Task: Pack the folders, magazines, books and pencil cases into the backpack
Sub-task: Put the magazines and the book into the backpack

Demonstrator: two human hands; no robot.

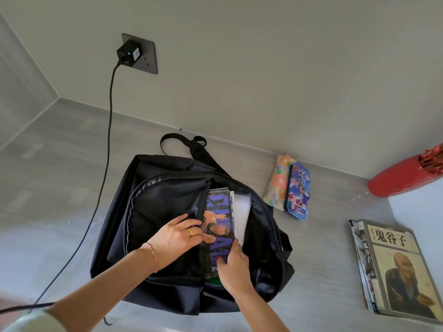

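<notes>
A black backpack (165, 202) lies open on the grey table. A purple magazine (219, 212) stands partly inside its main compartment, with a clear folder (242, 212) behind it. My left hand (176, 238) holds back the front flap and touches the magazine's left edge. My right hand (233, 264) grips the magazine's lower right edge. Two pencil cases lie right of the bag: a floral one (276, 180) and a blue cartoon one (298, 190). A stack of books and magazines (393, 267) lies at the far right.
A red vase (402, 178) stands at the back right against the wall. A black charger (128, 52) sits in a wall socket, and its cable (105, 164) runs down across the table on the left of the bag.
</notes>
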